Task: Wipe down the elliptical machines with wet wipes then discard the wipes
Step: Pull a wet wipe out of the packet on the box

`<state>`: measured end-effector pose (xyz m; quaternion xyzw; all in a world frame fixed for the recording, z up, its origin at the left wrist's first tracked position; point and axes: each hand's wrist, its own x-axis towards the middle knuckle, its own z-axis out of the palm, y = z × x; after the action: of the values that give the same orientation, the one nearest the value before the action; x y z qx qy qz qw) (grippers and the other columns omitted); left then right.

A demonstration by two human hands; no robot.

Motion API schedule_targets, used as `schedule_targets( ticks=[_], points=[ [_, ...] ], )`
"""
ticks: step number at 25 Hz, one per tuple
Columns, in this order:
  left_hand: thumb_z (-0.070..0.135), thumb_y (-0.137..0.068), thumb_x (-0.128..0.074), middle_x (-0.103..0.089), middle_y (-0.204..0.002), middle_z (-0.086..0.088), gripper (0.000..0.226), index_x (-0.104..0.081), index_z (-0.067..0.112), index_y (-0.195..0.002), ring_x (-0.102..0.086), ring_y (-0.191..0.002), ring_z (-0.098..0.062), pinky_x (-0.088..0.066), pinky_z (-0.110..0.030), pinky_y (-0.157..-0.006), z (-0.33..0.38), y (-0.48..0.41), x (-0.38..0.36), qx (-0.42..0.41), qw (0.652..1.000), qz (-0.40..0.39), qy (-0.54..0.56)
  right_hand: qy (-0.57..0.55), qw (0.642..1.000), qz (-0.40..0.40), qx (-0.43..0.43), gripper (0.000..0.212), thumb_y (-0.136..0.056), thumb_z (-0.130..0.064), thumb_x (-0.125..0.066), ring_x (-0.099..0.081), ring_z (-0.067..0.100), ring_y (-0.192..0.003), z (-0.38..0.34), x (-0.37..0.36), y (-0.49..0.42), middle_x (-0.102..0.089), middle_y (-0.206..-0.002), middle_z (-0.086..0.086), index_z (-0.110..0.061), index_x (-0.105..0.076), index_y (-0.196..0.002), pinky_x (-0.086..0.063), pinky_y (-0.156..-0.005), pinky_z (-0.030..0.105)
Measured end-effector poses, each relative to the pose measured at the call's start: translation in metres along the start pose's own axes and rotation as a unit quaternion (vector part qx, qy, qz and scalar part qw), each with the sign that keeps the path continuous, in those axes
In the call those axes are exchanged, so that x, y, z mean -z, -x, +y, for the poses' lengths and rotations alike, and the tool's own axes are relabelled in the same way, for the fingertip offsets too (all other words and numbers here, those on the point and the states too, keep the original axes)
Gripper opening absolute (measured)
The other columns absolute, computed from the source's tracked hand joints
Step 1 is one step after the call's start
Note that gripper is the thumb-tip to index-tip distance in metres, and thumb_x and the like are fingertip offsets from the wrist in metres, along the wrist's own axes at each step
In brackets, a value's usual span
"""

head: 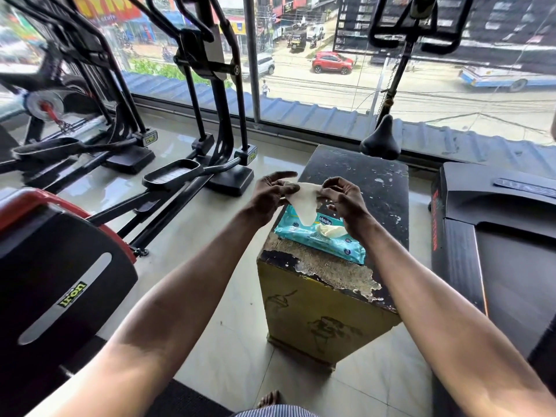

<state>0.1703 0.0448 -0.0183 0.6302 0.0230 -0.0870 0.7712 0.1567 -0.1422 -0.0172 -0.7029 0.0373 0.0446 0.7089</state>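
Unfolding one wet wipe [304, 203] directly above the wipe pack [319, 239]: left hand [270, 194] and right hand [343, 200] are each pinching an upper edge of the sheet. Pack is lying on the worn box [331, 272], with another wipe protruding from its opening. Step in hand: readying the wipe, wiping not yet begun. Next move is probably calling for carrying it to the elliptical [192, 173], left of the pack.
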Motion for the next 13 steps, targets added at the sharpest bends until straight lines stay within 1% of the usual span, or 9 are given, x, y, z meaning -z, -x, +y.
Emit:
schedule_targets(
  ticks=[2, 3, 4, 6, 9, 11, 13],
  points=[
    [-0.013, -0.082, -0.067, -0.060, -0.078, -0.007, 0.036, -0.065, 0.007, -0.112, -0.062, -0.069, -0.014, -0.055, -0.029, -0.069, 0.001, 0.001, 0.001, -0.013, 1.000, -0.004, -0.001, -0.008, 1.000, -0.010, 0.006, 0.019, -0.090, -0.003, -0.068, -0.064, 0.004, -0.065, -0.002, 0.000, 0.000, -0.071, -0.075, -0.008, -0.021, -0.063, -0.085, -0.047, -0.057, 0.013],
    [-0.013, -0.081, -0.068, -0.056, -0.082, -0.010, 0.036, -0.065, 0.010, -0.109, -0.060, -0.072, -0.018, -0.054, -0.031, -0.071, 0.002, 0.002, 0.001, -0.014, 1.000, -0.008, -0.002, -0.013, 1.000, -0.015, 0.011, 0.019, -0.089, -0.003, -0.071, -0.062, 0.003, -0.064, -0.003, -0.001, 0.001, -0.071, -0.073, -0.010, -0.020, -0.063, -0.085, -0.046, -0.056, 0.012],
    [-0.011, -0.080, -0.070, -0.054, -0.082, -0.010, 0.036, -0.066, 0.012, -0.108, -0.059, -0.072, -0.019, -0.053, -0.032, -0.072, 0.002, 0.003, 0.002, -0.012, 1.000, -0.012, -0.001, -0.017, 1.000, -0.018, 0.018, 0.019, -0.088, -0.003, -0.073, -0.061, 0.002, -0.062, -0.003, -0.001, 0.001, -0.070, -0.072, -0.011, -0.019, -0.063, -0.084, -0.045, -0.055, 0.012],
    [-0.006, -0.083, -0.070, -0.059, -0.079, -0.006, 0.036, -0.064, 0.014, -0.113, -0.063, -0.072, -0.019, -0.053, -0.035, -0.070, 0.004, 0.005, 0.004, 0.003, 0.999, -0.022, 0.023, -0.035, 0.999, -0.012, 0.017, 0.023, -0.088, -0.003, -0.071, -0.061, 0.004, -0.065, -0.003, -0.001, 0.000, -0.068, -0.073, -0.010, -0.021, -0.061, -0.081, -0.045, -0.057, 0.017],
    [0.001, -0.092, -0.062, -0.074, -0.084, -0.002, 0.036, -0.057, 0.020, -0.122, -0.070, -0.074, -0.021, -0.056, -0.040, -0.070, 0.008, 0.009, 0.009, 0.043, 0.991, -0.036, 0.118, -0.097, 0.995, -0.006, -0.001, 0.030, -0.093, -0.002, -0.063, -0.063, 0.009, -0.069, -0.008, -0.001, -0.002, -0.066, -0.071, -0.011, -0.024, -0.052, -0.076, -0.044, -0.065, 0.028],
    [-0.003, -0.093, -0.059, -0.072, -0.087, -0.004, 0.041, -0.055, 0.018, -0.127, -0.070, -0.077, -0.022, -0.059, -0.038, -0.073, 0.008, 0.008, 0.010, 0.054, 0.987, -0.042, 0.145, -0.146, 0.989, -0.007, -0.009, 0.031, -0.093, 0.000, -0.060, -0.068, 0.012, -0.067, -0.012, 0.000, -0.004, -0.065, -0.068, -0.010, -0.024, -0.049, -0.077, -0.045, -0.067, 0.031],
    [-0.011, -0.089, -0.059, -0.061, -0.086, -0.008, 0.049, -0.053, 0.012, -0.132, -0.063, -0.076, -0.024, -0.058, -0.036, -0.075, 0.007, 0.006, 0.010, 0.052, 0.989, -0.024, 0.133, -0.188, 0.982, 0.001, -0.016, 0.027, -0.093, 0.000, -0.058, -0.071, 0.017, -0.067, -0.016, 0.001, -0.003, -0.067, -0.070, -0.006, -0.025, -0.053, -0.084, -0.046, -0.067, 0.031]
  ],
)
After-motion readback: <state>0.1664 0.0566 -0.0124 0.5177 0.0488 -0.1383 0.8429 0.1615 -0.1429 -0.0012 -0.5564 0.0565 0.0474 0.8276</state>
